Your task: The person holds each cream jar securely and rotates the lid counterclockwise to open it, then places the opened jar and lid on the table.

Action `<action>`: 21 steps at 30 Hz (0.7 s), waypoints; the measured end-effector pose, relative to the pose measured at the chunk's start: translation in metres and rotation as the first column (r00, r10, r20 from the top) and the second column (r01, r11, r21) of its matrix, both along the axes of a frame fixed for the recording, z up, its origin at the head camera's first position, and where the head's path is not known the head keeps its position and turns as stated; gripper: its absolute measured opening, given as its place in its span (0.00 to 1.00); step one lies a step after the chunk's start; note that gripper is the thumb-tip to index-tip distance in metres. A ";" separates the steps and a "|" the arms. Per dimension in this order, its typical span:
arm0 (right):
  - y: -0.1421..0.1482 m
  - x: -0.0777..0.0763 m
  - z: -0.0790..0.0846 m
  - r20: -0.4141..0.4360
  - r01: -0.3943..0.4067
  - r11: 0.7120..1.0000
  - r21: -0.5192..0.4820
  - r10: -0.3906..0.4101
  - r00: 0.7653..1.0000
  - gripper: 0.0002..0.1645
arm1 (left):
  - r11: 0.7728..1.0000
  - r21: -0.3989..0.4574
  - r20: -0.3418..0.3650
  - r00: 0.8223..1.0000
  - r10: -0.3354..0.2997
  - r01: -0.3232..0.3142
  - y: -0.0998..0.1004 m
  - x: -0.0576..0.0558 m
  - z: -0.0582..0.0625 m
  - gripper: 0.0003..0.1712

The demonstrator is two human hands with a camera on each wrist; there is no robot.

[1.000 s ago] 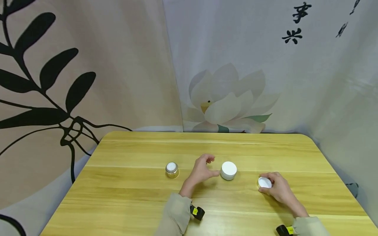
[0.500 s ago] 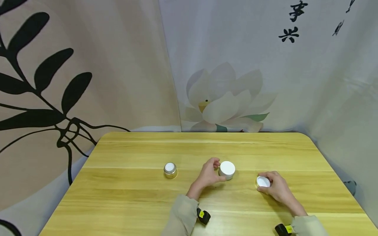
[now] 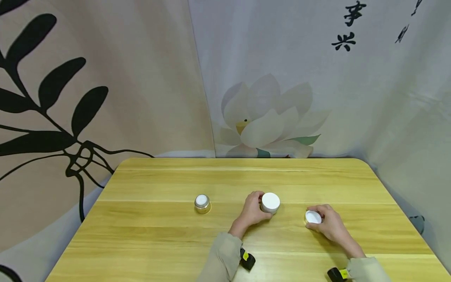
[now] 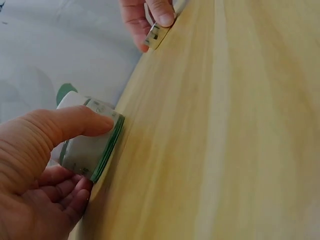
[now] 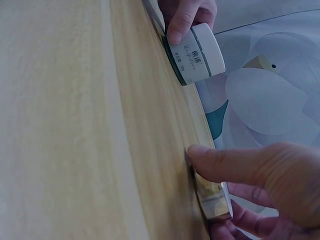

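Observation:
My left hand (image 3: 254,209) grips a white cream jar (image 3: 271,202) from its left side, thumb in front and fingers behind. In the left wrist view the thumb lies along the side of the jar (image 4: 87,145), which has green bands and a white cap. Printed lettering shows on the jar (image 5: 195,55) in the right wrist view. On the right, my right hand (image 3: 331,224) pinches a low gold jar lid (image 3: 313,217) by its edge, its white dished side facing up. A small gold jar (image 3: 202,204) with a white top stands left of my left hand.
All of it rests on a light wooden table (image 3: 158,243) with rounded far corners. Behind the table hangs a printed cloth (image 3: 151,78) with dark leaves and a lotus. Black wrist cameras (image 3: 248,260) sit by the sleeves.
My left hand has moved right to the white cream jar and closed its thumb and fingers around it. The right hand keeps its pinch on the gold lid. The view has shifted slightly.

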State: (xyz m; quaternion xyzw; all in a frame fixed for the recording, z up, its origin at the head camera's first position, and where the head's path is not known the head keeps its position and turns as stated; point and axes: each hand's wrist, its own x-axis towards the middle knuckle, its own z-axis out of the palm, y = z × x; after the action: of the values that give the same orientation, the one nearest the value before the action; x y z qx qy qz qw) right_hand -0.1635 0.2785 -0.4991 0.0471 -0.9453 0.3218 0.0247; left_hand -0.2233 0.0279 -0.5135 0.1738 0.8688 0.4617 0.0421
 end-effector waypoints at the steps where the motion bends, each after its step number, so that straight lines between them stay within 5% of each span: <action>1: 0.000 0.000 0.000 0.001 0.001 1.000 0.000 -0.001 1.000 0.28 | 1.000 -0.003 0.000 1.000 0.002 -0.002 0.000 0.000 -0.001 0.36; 13: -0.001 0.000 -0.001 -0.031 -0.009 1.000 -0.004 0.009 0.999 0.28 | 0.999 -0.016 0.015 0.999 0.029 -0.029 -0.002 -0.001 0.000 0.32; 21: 0.000 0.001 0.000 -0.021 -0.011 1.000 -0.007 0.011 1.000 0.27 | 0.997 0.078 0.016 1.000 0.022 -0.023 -0.007 0.000 0.005 0.33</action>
State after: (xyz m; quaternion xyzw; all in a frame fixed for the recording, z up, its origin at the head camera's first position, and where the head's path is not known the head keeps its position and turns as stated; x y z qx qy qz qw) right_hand -0.1625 0.2783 -0.4993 0.0555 -0.9436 0.3246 0.0330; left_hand -0.2230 0.0205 -0.5082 0.1619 0.8518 0.4969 0.0368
